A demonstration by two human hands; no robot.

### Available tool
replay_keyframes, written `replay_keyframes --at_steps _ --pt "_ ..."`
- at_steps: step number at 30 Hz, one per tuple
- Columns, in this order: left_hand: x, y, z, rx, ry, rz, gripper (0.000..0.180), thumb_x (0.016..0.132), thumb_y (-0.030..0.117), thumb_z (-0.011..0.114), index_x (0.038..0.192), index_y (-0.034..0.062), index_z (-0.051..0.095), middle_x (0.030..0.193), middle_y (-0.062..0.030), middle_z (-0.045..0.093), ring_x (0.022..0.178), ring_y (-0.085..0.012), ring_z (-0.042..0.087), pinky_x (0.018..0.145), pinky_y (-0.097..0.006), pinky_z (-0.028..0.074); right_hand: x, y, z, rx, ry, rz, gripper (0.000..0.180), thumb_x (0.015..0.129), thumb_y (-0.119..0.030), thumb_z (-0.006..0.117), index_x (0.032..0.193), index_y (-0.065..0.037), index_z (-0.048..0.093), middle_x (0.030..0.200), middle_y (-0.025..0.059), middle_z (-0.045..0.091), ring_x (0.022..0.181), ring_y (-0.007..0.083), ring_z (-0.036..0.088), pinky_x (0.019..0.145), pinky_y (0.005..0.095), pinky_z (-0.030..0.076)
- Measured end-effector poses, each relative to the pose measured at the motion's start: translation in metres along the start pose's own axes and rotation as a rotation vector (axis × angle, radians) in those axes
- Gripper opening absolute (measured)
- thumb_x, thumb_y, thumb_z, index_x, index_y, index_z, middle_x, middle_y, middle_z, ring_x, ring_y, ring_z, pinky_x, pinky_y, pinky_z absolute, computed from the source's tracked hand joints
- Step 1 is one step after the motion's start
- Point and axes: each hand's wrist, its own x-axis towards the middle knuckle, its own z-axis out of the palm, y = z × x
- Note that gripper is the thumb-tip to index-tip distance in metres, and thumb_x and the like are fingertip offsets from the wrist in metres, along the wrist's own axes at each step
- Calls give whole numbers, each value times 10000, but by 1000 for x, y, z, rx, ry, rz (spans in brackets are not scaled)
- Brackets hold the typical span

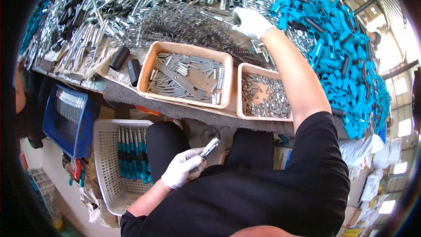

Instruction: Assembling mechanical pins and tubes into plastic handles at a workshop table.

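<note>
Heaped across the workbench [131, 94] lie metal parts. Held low over the lap, the left hand [182, 168] closes around a short metal tube [209, 147], kept near the body (likely for assembling). Meanwhile the right hand [251, 22] reaches far into the springs [184, 28], fingers curled, their hold unclear; blue sleeves [337, 39] pile beside two tan trays [228, 83]

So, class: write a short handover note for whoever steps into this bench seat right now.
Left hand: gloved, over the lap, gripping a metal tube part.
Right hand: gloved, stretched out to the springs pile on the bench.
Stock: flat metal pieces in the left tray, small metal bits in the right tray, blue sleeves at right.
Done: blue-handled pieces in the white basket.
Left: the large loose piles.
</note>
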Motion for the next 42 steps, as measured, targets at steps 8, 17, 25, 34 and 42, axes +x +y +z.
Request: replay_keyframes --at_steps 8,17,25,34,42 --pt "-8 -16 24 -74 17 6 418 944 233 513 1285 -2 452 676 17 419 464 -41 297 428 -195 244 -35 -11 3 219 178 128 297 828 -248 659 1042 -49 604 953 197 662 890 346 641 803 398 503" --pt "-16 -17 31 -76 48 42 353 956 207 506 1244 7 474 692 15 449 460 -33 312 420 -189 260 -36 6 15 286 171 146 176 828 -194 627 952 -69 629 949 167 661 903 325 637 822 379 499" --pt "-9 -8 28 -62 53 56 426 954 212 502 1326 11 453 739 23 486 470 -21 327 418 -173 257 -30 32 10 762 350 352 253 914 -158 533 1111 -36 635 1011 117 679 931 169 643 801 288 502" --pt "-11 -16 37 -64 66 53 444 941 209 527 1325 -1 453 721 38 466 483 -24 332 428 -182 259 -89 35 -27 969 574 290 311 919 -135 573 1222 -68 563 977 68 645 757 120 608 626 224 505" --pt "-23 -18 57 98 52 127 473 952 354 504 1246 -16 497 684 37 442 470 -19 305 424 -169 234 -235 -111 -64 938 129 190 226 942 -249 535 1005 -71 658 721 -59 493 622 15 404 528 183 299"
